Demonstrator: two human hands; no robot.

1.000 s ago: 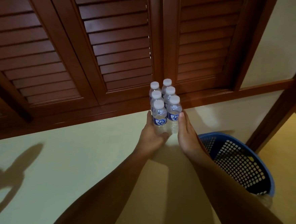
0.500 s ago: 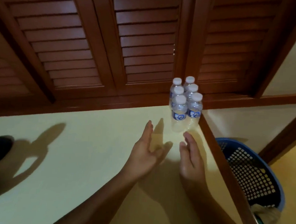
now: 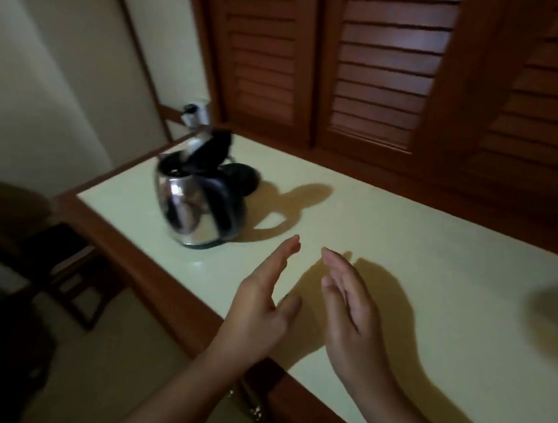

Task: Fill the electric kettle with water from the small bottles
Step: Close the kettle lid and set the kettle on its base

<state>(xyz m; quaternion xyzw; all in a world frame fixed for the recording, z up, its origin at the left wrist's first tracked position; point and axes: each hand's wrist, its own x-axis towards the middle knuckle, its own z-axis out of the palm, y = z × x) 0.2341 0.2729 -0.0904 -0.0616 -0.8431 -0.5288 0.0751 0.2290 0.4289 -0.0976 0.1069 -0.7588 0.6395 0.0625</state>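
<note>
Two empty hands, one kettle with its lid up

Left of centre we see one electric kettle (image 3: 202, 202) beside its one black base (image 3: 242, 179), lid raised, likely ready for pouring. At lower centre our left hand (image 3: 260, 312) and right hand (image 3: 350, 312) hover straight-fingered over the counter (image 3: 400, 253), grasping nothing. We can identify no bottle, only a blur (image 3: 556, 306) at the right edge.

Dark louvred shutters (image 3: 380, 69) are standing behind the pale worktop (image 3: 401, 239), a cream wall (image 3: 49, 79) is rising to its left, and dim light is casting soft shadows across it.
</note>
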